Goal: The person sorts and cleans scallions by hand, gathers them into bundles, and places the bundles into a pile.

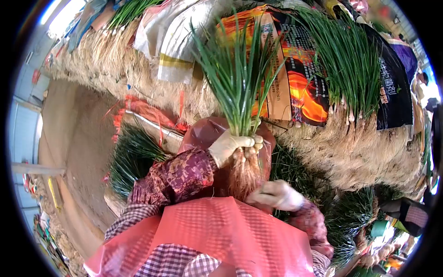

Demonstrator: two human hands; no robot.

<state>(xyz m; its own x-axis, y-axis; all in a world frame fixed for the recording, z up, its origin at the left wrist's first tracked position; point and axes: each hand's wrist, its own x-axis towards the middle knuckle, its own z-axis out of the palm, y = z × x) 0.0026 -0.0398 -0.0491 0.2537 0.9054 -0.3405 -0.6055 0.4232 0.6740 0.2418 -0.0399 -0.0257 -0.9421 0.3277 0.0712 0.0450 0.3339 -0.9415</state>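
Upright in front of me stands a bunch of green onions, leaves pointing away and pale roots hanging toward my lap. My left hand, in a whitish glove, is wrapped round the bunch at its white bulbs. My gloved right hand is by the lower ends of the roots with its fingers curled in. Whatever its fingertips grip is hidden, and the hand is slightly blurred. Below both hands, a translucent red plastic apron covers my lap. Behind the bunch is a dark red plastic surface.
A long heap of rooted onions runs across the back, partly covered by printed sacks. Loose green onions lie on top. Another bunch lies to my left, beside bare floor. Dark green leaves pile up at right.
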